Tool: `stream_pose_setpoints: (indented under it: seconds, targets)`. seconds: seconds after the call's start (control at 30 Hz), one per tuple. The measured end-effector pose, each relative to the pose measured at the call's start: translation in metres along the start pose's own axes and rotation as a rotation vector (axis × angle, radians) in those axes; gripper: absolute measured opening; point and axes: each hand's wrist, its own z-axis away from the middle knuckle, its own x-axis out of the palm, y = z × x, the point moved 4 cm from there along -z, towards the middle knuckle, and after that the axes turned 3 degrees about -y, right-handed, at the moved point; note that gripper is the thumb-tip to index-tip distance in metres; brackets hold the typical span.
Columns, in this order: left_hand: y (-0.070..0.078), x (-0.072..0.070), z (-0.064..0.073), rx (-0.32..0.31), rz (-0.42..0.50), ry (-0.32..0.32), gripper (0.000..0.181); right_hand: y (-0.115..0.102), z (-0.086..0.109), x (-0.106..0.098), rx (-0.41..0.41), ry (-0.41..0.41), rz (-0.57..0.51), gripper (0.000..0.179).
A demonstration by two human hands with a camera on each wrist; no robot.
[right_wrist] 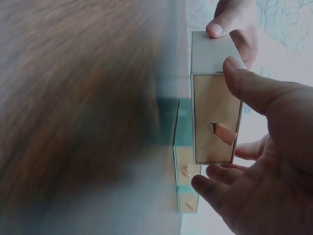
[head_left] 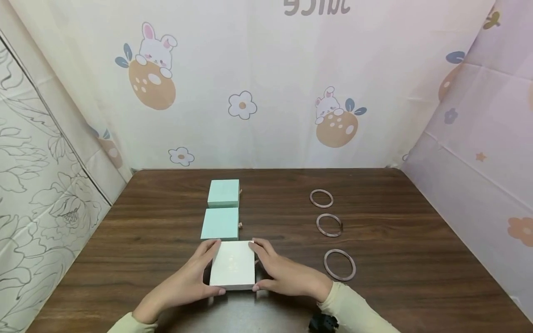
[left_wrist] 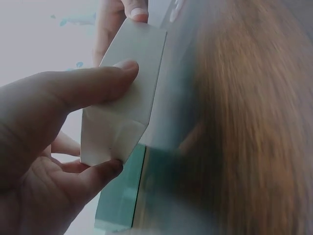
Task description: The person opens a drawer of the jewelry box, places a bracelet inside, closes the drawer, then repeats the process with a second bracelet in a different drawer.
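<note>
Both hands hold a small white drawer box [head_left: 232, 263] at its sides, near the table's front. It appears slightly above the tabletop. My left hand [head_left: 189, 282] grips the left side, thumb on the near face and fingers at the far corner, as the left wrist view [left_wrist: 115, 73] of the box shows. My right hand [head_left: 287, 273] holds the right side between thumb and fingers. A ribbon pull tab [right_wrist: 225, 133] sticks out of the drawer front on that side. Just beyond stand two mint-green drawer boxes, the nearer box [head_left: 220, 223] and the farther box [head_left: 224, 192].
Three pinkish-brown bangles lie in a column on the right: a far bangle [head_left: 321, 198], a middle bangle [head_left: 329, 225] and a near bangle [head_left: 339, 265]. The dark wooden table [head_left: 145, 240] meets a printed curtain [head_left: 270, 138] at the back. A black device [head_left: 323, 323] sits by the right sleeve.
</note>
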Motion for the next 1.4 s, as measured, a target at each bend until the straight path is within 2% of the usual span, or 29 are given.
stream_pose_setpoints:
  seconds: [0.27,0.47,0.83,1.1,1.4]
  targets:
    - [0.009,0.008,-0.013,0.004,0.007,0.030,0.102,0.006,0.010,-0.011,0.013,0.002,0.008,0.084]
    - [0.020,0.019,-0.028,0.033,0.016,0.041,0.102,0.015,0.024,-0.022,0.046,0.013,-0.015,0.084]
    - [0.035,0.029,-0.055,0.070,-0.003,0.023,0.101,0.031,0.045,-0.037,0.075,0.045,-0.064,0.085]
    - [0.038,0.032,-0.077,0.077,0.002,0.001,0.100,0.043,0.051,-0.050,0.077,0.063,-0.042,0.086]
    - [0.035,0.038,-0.096,0.077,-0.001,-0.013,0.100,0.055,0.049,-0.057,0.065,0.053,-0.022,0.086]
